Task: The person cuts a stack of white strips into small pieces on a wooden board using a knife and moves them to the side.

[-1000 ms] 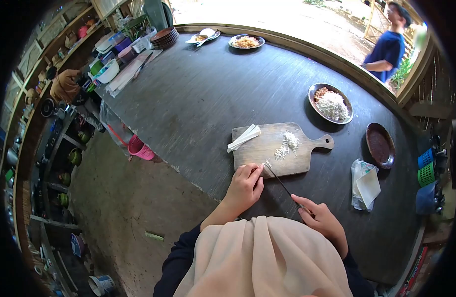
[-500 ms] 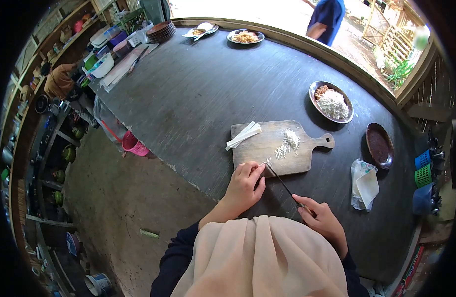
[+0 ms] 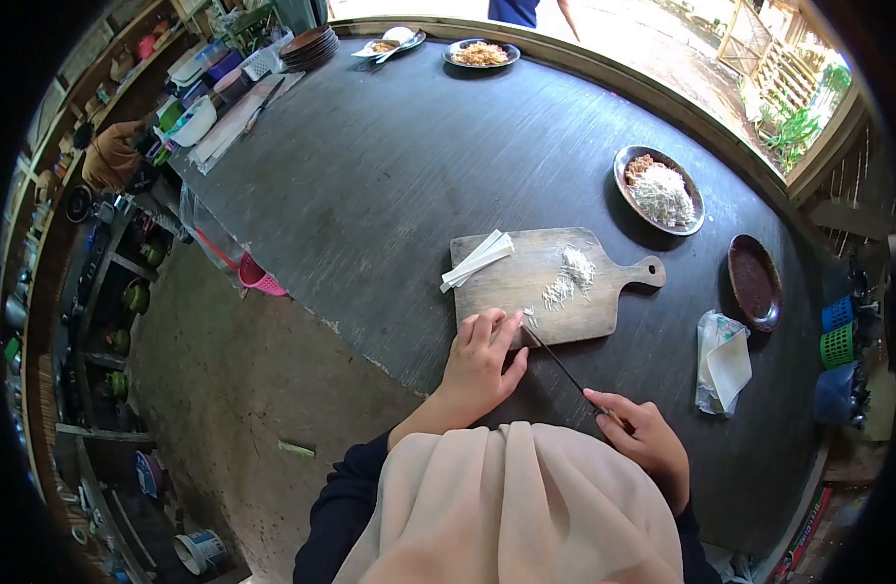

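Observation:
A wooden cutting board (image 3: pixel 599 316) with a handle lies on the dark table. White strips (image 3: pixel 479 261) rest on its left end, and finely cut white shreds (image 3: pixel 570 277) lie toward its right. My left hand (image 3: pixel 482 365) is at the board's near edge, fingers bent and pressed down; whatever lies under the fingertips is too small to name. My right hand (image 3: pixel 642 436) grips a knife (image 3: pixel 555 358) by its handle. The blade reaches up-left to the left fingertips, beside a few shreds. A plate (image 3: pixel 659 191) of white shreds and brown food stands beyond the board.
Right of the board are an empty brown dish (image 3: pixel 754 282) and a white sheet on plastic (image 3: pixel 725 365). Food plates (image 3: pixel 481 54) and stacked plates (image 3: pixel 310 49) stand at the far edge. One person (image 3: pixel 117 156) is at the left; another (image 3: pixel 514 12) is outside.
The person outside has moved left. The view has shifted slightly. My hands and the knife keep nearly the same position at the board's near edge.

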The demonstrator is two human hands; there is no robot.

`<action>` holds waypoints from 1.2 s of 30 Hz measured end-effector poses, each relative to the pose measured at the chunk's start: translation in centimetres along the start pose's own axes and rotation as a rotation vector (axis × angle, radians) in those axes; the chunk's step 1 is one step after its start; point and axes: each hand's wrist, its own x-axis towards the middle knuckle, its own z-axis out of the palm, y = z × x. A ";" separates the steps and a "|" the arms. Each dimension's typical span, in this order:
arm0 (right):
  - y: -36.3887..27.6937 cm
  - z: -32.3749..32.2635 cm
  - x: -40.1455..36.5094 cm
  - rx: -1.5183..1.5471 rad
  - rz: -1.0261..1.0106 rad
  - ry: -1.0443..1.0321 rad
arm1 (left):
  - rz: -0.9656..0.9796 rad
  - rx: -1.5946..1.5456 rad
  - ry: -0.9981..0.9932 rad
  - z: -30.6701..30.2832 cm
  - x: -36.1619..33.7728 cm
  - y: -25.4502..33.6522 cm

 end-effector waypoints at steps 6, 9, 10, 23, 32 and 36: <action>0.5 -0.2 0.0 -0.014 0.030 0.025 | 0.007 0.060 -0.025 0.1 0.1 0.1; 1.4 -0.1 0.1 0.030 0.046 0.041 | 0.000 0.073 -0.029 0.1 0.1 0.2; 1.6 -0.1 0.1 0.039 0.046 0.064 | 0.002 0.077 -0.029 0.0 0.1 0.3; 2.0 0.6 0.6 0.108 0.065 0.062 | 0.006 0.088 -0.027 0.1 0.1 0.2; 1.6 0.5 0.6 0.078 0.064 0.044 | 0.007 0.106 -0.036 0.1 0.1 0.3; 1.3 0.2 0.5 0.050 0.053 0.042 | 0.006 0.101 -0.039 0.0 0.1 0.3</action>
